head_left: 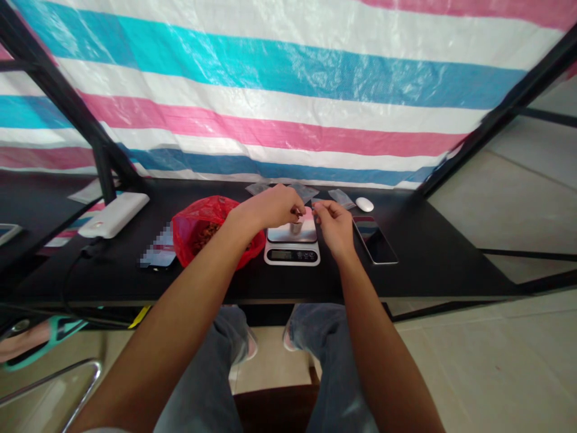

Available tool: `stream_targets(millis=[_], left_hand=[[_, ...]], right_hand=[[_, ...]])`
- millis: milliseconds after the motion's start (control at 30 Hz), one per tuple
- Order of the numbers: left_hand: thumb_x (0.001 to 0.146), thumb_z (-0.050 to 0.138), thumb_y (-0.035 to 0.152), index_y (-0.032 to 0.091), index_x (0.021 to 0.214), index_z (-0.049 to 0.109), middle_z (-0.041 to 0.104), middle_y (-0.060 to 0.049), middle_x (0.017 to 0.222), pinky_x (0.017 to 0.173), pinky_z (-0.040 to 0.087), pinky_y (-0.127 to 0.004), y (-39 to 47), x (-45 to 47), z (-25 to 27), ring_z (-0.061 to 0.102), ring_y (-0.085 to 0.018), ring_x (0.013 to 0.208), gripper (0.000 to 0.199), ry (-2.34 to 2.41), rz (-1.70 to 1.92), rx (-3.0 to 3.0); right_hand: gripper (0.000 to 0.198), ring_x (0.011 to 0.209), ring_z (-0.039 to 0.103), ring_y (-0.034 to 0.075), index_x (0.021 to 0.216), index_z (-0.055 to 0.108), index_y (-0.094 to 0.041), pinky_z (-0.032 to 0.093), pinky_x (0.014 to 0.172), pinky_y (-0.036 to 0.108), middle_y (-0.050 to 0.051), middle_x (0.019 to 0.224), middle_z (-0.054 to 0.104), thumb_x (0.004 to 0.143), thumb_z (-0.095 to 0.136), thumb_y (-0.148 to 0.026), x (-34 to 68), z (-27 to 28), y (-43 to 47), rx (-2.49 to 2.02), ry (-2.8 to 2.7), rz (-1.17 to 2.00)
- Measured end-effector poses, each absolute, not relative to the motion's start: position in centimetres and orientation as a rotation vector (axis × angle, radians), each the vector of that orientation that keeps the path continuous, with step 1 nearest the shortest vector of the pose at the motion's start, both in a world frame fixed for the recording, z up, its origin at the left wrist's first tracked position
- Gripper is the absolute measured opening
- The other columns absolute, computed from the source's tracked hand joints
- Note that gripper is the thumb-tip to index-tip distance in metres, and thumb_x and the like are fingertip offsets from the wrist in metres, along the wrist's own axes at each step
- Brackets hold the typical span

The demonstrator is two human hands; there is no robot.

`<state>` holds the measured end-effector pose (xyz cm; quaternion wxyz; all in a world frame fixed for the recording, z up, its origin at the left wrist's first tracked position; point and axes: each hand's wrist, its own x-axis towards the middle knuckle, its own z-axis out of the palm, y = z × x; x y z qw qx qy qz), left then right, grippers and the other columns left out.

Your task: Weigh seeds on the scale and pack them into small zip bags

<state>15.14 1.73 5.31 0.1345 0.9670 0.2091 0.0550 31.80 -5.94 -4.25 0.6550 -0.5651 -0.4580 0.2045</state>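
A white kitchen scale (pixel 292 255) with a shiny weighing plate stands in front of me, and a small pale cup (pixel 296 228) sits on the plate. Over the cup is my left hand (pixel 277 205), its fingers pinched together on small dark brown pieces. To the right of the plate, my right hand (pixel 334 221) is closed in a pinch; what its fingertips hold is too small to make out. A red plastic bag (pixel 186 231) stands open left of the scale, partly behind my left forearm. Inside it lie many small brown pieces (pixel 205 236).
Clear plastic bags (pixel 342 198) lie behind my hands. A white mouse-shaped object (pixel 365 204) and a dark phone (pixel 375 240) are at the right. Left are another phone (pixel 160 249) and a white power bank (pixel 115 214) with a cable. Striped sheeting (pixel 288 120) hangs behind the black table (pixel 433 258).
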Motion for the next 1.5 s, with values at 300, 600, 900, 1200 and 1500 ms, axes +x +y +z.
stream_targets(millis=[300, 600, 900, 1200, 1500], left_hand=[[0.086, 0.066, 0.016, 0.019, 0.09, 0.087, 0.081, -0.006, 0.079, 0.066, 0.039, -0.028, 1.8, 15.4, 5.3, 0.067, -0.017, 0.069, 0.021, 0.613, 0.124, 2.793], [0.082, 0.071, 0.016, 0.021, 0.091, 0.087, 0.083, -0.007, 0.085, 0.07, 0.044, -0.029, 1.9, 15.4, 5.3, 0.072, -0.021, 0.076, 0.02, 0.617, 0.175, 2.814], [0.085, 0.068, 0.013, 0.018, 0.098, 0.086, 0.084, -0.008, 0.092, 0.074, 0.048, -0.028, 1.8, 15.7, 5.0, 0.073, -0.02, 0.081, 0.023, 0.646, 0.196, 2.822], [0.086, 0.067, 0.009, 0.016, 0.101, 0.081, 0.083, -0.006, 0.097, 0.08, 0.052, -0.026, 1.8, 15.8, 3.7, 0.075, -0.017, 0.089, 0.022, 0.542, 0.403, 2.561], [0.08, 0.064, 0.0, 0.015, 0.106, 0.077, 0.082, -0.006, 0.1, 0.082, 0.056, -0.026, 1.8, 15.8, 2.6, 0.075, -0.016, 0.091, 0.032, 0.558, 0.506, 2.439]], right_hand=[[0.026, 0.07, 0.059, 0.017, 0.082, 0.071, -0.019, 0.05, 0.074, 0.035, 0.003, 0.076, 0.07, 0.081, 0.066, -0.044, 31.5, -4.4, -5.9, -1.279, -1.054, 0.491], [0.026, 0.074, 0.061, 0.018, 0.086, 0.071, -0.02, 0.049, 0.072, 0.033, 0.003, 0.079, 0.07, 0.081, 0.065, -0.045, 31.5, -4.4, -6.3, -1.338, -1.077, 0.5], [0.024, 0.071, 0.06, 0.018, 0.085, 0.071, -0.021, 0.05, 0.071, 0.033, 0.003, 0.079, 0.071, 0.08, 0.065, -0.043, 31.5, -4.6, -6.3, -1.318, -1.065, 0.513], [0.022, 0.07, 0.061, 0.018, 0.084, 0.071, -0.021, 0.051, 0.07, 0.034, 0.002, 0.076, 0.072, 0.08, 0.064, -0.042, 31.3, -4.5, -6.4, -1.328, -1.054, 0.515], [0.021, 0.071, 0.063, 0.021, 0.085, 0.071, -0.022, 0.052, 0.066, 0.034, 0.004, 0.078, 0.074, 0.083, 0.064, -0.042, 31.2, -4.7, -6.5, -1.343, -1.057, 0.532]])
